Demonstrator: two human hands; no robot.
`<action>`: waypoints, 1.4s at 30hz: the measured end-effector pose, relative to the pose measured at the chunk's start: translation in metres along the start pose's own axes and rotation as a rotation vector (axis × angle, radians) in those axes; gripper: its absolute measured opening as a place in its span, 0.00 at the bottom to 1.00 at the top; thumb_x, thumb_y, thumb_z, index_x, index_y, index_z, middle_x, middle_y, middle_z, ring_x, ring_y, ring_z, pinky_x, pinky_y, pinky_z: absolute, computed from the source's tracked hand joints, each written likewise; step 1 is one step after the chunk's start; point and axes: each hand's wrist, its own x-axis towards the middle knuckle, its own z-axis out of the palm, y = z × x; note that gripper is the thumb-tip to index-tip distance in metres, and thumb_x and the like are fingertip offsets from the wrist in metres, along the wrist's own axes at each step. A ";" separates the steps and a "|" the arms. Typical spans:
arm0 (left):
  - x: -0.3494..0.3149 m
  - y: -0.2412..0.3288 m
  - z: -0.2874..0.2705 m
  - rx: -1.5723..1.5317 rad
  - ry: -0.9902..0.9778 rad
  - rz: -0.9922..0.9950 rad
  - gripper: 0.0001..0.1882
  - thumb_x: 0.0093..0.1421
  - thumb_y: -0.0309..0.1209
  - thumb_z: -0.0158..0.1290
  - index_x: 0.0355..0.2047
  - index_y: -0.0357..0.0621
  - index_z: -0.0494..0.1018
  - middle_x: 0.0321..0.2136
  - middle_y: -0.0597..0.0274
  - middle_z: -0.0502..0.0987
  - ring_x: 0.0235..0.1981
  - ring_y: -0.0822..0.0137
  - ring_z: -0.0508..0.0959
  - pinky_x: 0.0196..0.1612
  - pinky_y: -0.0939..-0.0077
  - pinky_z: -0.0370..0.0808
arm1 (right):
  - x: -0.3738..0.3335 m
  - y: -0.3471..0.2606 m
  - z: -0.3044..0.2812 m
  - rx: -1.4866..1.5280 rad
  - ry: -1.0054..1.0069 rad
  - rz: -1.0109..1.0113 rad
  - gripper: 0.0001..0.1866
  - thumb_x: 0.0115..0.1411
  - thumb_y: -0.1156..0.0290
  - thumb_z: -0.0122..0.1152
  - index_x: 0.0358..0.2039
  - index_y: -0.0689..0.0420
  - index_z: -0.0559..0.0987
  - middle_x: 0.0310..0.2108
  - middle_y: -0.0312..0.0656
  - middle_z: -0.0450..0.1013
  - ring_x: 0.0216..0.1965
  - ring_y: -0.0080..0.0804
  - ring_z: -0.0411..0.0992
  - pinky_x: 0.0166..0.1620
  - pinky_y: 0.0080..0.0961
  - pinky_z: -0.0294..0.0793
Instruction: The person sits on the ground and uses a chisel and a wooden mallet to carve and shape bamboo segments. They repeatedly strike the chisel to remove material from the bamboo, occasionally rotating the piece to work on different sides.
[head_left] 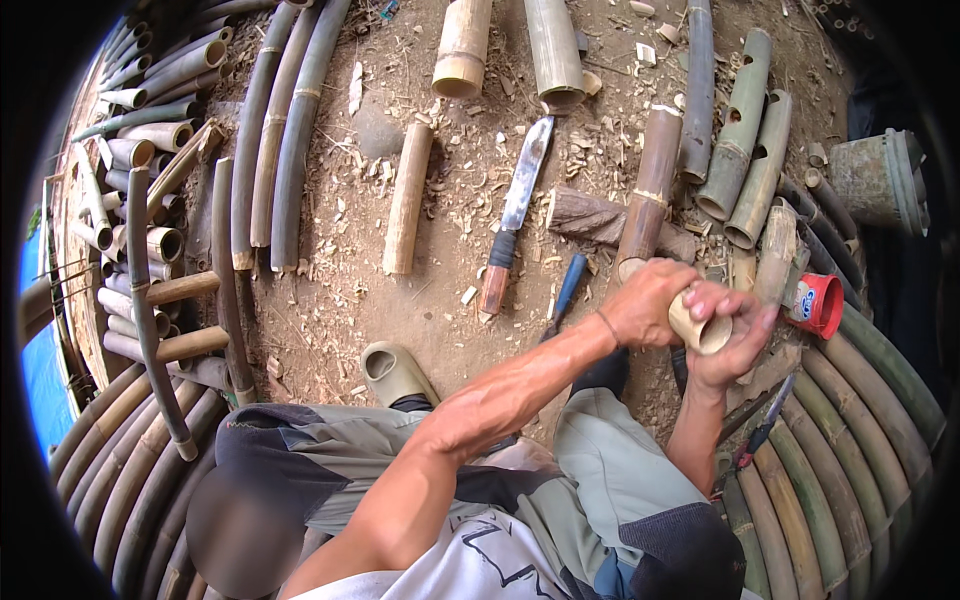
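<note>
Both of my hands close around a short pale bamboo piece (704, 332), its hollow end facing me. My left hand (650, 302) wraps the far side of it. My right hand (735, 335) curls round its right side, fingertips on its top. Just beyond my left hand lies a brown bamboo tube (650, 180), its near end close to my knuckles, resting across a dark wooden log (590, 217). Whether the tube touches my hand cannot be told. Below my hands, a blue-handled tool (570, 283) stands partly hidden by my arm.
A large knife (520, 190) with a wooden handle lies on the ground amid wood shavings. A bamboo length (408, 200) is left of it. At right are a red tin (818, 304), a grey bucket (880, 180) and a bamboo-slat bench (800, 490). Bamboo poles (160, 150) are stacked at left.
</note>
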 end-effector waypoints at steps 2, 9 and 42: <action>-0.004 -0.001 0.004 0.018 0.002 0.094 0.25 0.37 0.35 0.65 0.37 0.41 0.73 0.33 0.52 0.76 0.39 0.46 0.76 0.45 0.56 0.73 | -0.018 -0.004 0.000 -0.074 0.071 -0.058 0.27 0.73 0.52 0.27 0.27 0.58 0.67 0.19 0.47 0.71 0.26 0.39 0.71 0.41 0.41 0.73; 0.011 0.001 -0.004 0.007 -0.236 0.060 0.24 0.36 0.35 0.66 0.33 0.41 0.71 0.30 0.52 0.76 0.36 0.46 0.77 0.43 0.56 0.72 | -0.017 -0.009 0.004 -0.005 0.332 0.022 0.28 0.73 0.50 0.28 0.24 0.56 0.66 0.17 0.46 0.69 0.25 0.43 0.71 0.40 0.40 0.74; 0.037 0.099 -0.056 0.301 0.038 -0.629 0.32 0.59 0.46 0.61 0.56 0.42 0.61 0.41 0.43 0.79 0.41 0.50 0.82 0.44 0.59 0.79 | -0.019 -0.069 -0.106 -0.758 0.214 0.008 0.22 0.67 0.65 0.53 0.59 0.60 0.69 0.51 0.44 0.71 0.56 0.34 0.67 0.64 0.38 0.59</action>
